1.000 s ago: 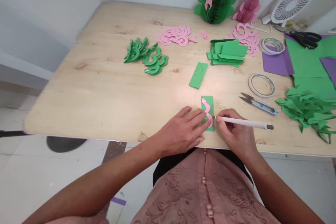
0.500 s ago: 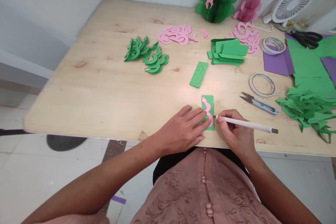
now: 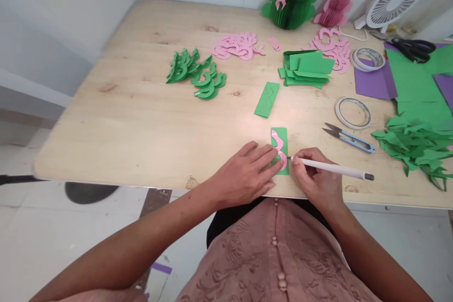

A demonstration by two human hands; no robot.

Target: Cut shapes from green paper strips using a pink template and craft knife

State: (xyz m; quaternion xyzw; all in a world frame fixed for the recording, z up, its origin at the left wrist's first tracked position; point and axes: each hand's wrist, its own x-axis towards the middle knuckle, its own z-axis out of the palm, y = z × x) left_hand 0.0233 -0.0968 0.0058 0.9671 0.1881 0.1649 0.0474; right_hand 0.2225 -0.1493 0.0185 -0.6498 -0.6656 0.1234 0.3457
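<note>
My left hand lies flat, its fingertips pressing a curvy pink paper cutout onto a green paper strip near the table's front edge. Part of the cutout is under the fingers. My right hand is closed round a white pen, whose dark tip is at the right side of the cutout. Farther back lies another green strip with wavy lines drawn on it.
Thread snips and a tape roll lie to the right, beside green scraps. Green strips, pink cutouts and green cutouts are piled farther back. A fan and black scissors are at back right.
Both hands, the pen and the pink cutout hold almost the same places. The whole view has shifted very slightly.
</note>
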